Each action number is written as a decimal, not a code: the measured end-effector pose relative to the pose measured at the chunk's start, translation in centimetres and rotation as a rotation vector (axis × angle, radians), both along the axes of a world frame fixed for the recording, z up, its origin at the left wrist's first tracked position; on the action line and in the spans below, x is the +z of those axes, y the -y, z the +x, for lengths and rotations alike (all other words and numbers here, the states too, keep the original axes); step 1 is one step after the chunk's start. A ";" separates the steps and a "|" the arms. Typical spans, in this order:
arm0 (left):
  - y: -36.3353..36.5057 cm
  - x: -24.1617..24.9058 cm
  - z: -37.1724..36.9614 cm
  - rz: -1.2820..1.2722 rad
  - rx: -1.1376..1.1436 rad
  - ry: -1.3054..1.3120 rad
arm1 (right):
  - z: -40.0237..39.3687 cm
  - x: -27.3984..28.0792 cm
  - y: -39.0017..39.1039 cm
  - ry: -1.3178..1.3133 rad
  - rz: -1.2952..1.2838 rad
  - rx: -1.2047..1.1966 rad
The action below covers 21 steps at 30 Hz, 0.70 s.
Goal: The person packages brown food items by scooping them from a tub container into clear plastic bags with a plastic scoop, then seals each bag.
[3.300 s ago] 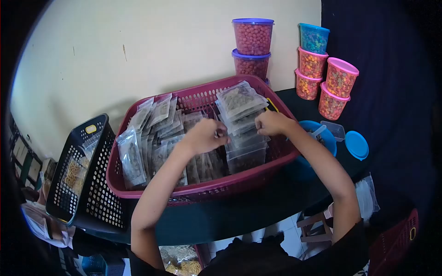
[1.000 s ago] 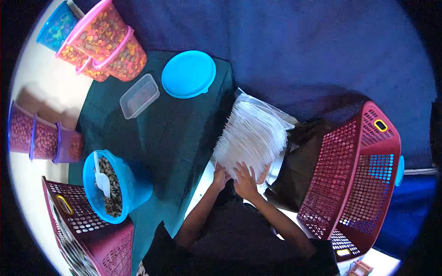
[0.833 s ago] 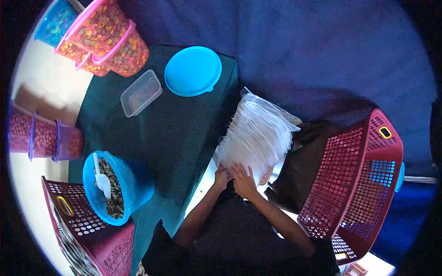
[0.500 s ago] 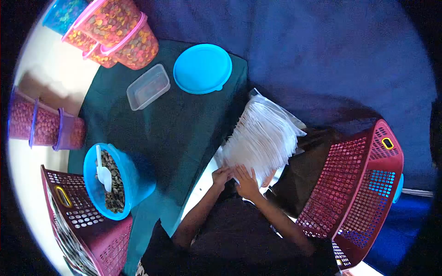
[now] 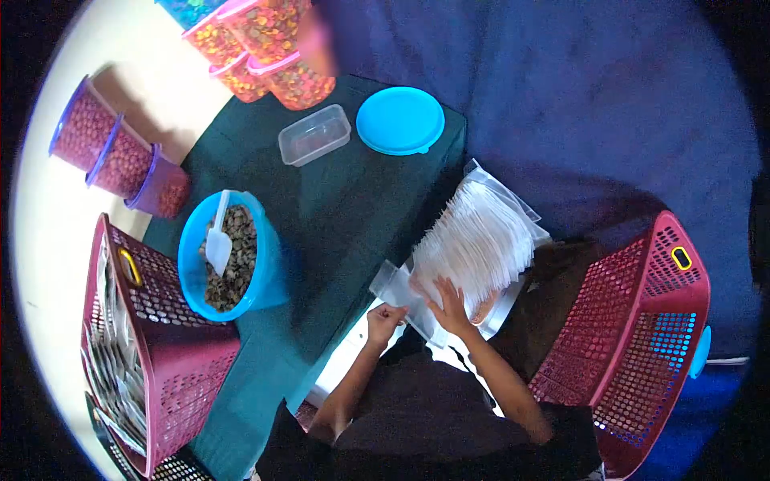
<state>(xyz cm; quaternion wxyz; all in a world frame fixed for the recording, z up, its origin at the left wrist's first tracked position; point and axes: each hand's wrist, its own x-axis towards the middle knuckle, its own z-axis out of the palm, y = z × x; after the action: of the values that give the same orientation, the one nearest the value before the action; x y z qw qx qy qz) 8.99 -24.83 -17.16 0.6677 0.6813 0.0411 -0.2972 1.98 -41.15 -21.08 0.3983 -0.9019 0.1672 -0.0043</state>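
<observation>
A thick fanned stack of white and clear plastic bags (image 5: 477,228) lies in front of me. My left hand (image 5: 386,323) is closed at the near left of the stack, pinching the edge of one clear plastic bag (image 5: 417,314) that sticks out to the left. Spread fingers of my right hand (image 5: 451,307) rest on the near end of the stack; that hand grips nothing. The surface under the stack is mostly hidden.
Left, a blue tub (image 5: 277,272) holds dark pieces and a white scoop (image 5: 218,244). A maroon basket (image 5: 188,385) holds filled packets; another basket (image 5: 642,345) stands right. A clear container (image 5: 315,135) and blue lid (image 5: 399,120) lie on the green cloth (image 5: 321,224).
My left hand has drawn one bag out from the stack toward the left. My right hand has shifted slightly right, its fingers now more spread. The camera view has turned left.
</observation>
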 end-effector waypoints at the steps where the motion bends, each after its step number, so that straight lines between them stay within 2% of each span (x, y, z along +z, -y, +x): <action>1: -0.8 0.7 -0.4 -0.004 0.001 0.009 | 0.2 0.4 -0.3 0.019 0.045 -0.064; 2: -1.7 1.5 -1.0 -0.006 -0.030 0.063 | 0.3 0.9 -0.7 0.027 0.040 -0.063; 4: -3.2 2.8 -2.3 -0.014 -0.055 0.118 | 0.3 2.6 -1.5 0.084 0.418 -0.148; 6: -4.9 3.4 -3.7 -0.038 -0.117 0.210 | -0.6 4.0 -2.6 0.060 0.481 -0.107; 7: -5.3 3.5 -4.6 -0.074 -0.129 0.345 | -0.9 4.1 -3.3 0.103 0.543 -0.036; 8: -6.1 3.7 -5.4 0.023 -0.185 0.468 | -1.3 4.3 -4.2 0.144 0.607 0.037; 9: -6.7 5.2 -6.2 0.064 -0.229 0.501 | -1.8 6.1 -4.8 0.129 0.567 0.155; 10: -7.1 6.5 -6.9 0.106 -0.271 0.532 | -2.5 7.8 -5.6 0.126 0.568 0.175; 11: -7.7 6.8 -7.8 0.068 -0.257 0.620 | -3.2 9.3 -6.5 0.178 0.527 0.277; 13: -9.2 7.7 -9.5 0.075 -0.304 0.652 | -3.8 9.9 -8.3 0.190 0.551 0.427; 21: -14.9 12.0 -12.9 0.167 -0.304 0.755 | -3.2 14.3 -13.9 0.263 0.480 0.596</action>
<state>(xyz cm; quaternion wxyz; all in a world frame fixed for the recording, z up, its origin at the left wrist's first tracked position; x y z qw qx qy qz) -3.86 -9.96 -5.19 0.5267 0.7926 -0.2838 -0.1175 -1.25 -27.27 -6.82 0.5993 -0.7840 -0.1581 0.0350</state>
